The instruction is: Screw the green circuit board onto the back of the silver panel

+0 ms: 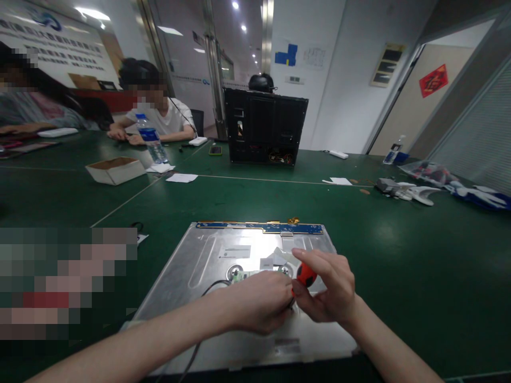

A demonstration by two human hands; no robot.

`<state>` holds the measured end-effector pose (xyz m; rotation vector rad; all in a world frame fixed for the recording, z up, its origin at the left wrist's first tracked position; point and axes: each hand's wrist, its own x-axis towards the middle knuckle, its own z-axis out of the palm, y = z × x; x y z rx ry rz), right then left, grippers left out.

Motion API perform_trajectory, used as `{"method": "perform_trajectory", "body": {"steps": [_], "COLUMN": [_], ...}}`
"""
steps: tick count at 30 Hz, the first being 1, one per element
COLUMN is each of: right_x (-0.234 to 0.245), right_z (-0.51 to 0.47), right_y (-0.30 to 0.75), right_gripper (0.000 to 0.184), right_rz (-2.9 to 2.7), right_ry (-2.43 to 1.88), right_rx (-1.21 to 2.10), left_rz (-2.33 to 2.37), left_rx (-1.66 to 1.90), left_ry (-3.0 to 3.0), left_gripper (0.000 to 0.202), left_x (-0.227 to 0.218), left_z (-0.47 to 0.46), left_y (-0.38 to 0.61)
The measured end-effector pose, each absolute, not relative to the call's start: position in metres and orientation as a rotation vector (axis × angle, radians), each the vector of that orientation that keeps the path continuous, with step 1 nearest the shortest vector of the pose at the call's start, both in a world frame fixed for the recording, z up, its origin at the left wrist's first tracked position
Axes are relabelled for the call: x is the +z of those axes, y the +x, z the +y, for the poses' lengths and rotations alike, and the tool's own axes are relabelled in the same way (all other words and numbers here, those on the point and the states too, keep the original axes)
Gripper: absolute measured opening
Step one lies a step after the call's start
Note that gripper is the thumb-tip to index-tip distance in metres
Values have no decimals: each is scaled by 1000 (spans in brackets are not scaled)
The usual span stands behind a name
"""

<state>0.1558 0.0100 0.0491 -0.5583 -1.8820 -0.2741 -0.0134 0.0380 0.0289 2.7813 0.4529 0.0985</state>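
Observation:
A flat silver metal panel, the back of a display, lies on the green table in front of me, with a blue circuit strip along its far edge. My right hand is closed round a red-handled screwdriver, its tip pointing down at the panel's middle. My left hand rests on the panel beside it, fingers curled against the screwdriver's tip; whether it holds anything is hidden. A black cable runs from under my left hand across the panel, next to a small green board.
A black open computer case stands at the far side. A water bottle and a white cardboard box sit at the left, where two people are seated. Parts and plastic bags lie at the right. A blurred patch covers the near left.

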Motion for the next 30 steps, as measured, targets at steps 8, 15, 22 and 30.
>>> {"method": "perform_trajectory", "body": {"steps": [8, 15, 22, 30], "right_x": [50, 50, 52, 50], "right_z": [10, 11, 5, 8], "right_y": [155, 155, 156, 154], "right_gripper": [42, 38, 34, 32], "right_rz": [-1900, -1901, -1798, -1804], "right_ry": [-563, -560, -579, -539], "right_rx": [-244, -246, -343, -372], "left_rz": [404, 357, 417, 417], "left_rx": [27, 92, 58, 72], "left_ry": [2825, 2822, 2778, 2749], "left_gripper": [6, 7, 7, 11], "left_x": [26, 33, 42, 40], "left_z": [41, 40, 37, 37], "left_y": [-14, -14, -14, -14]}}
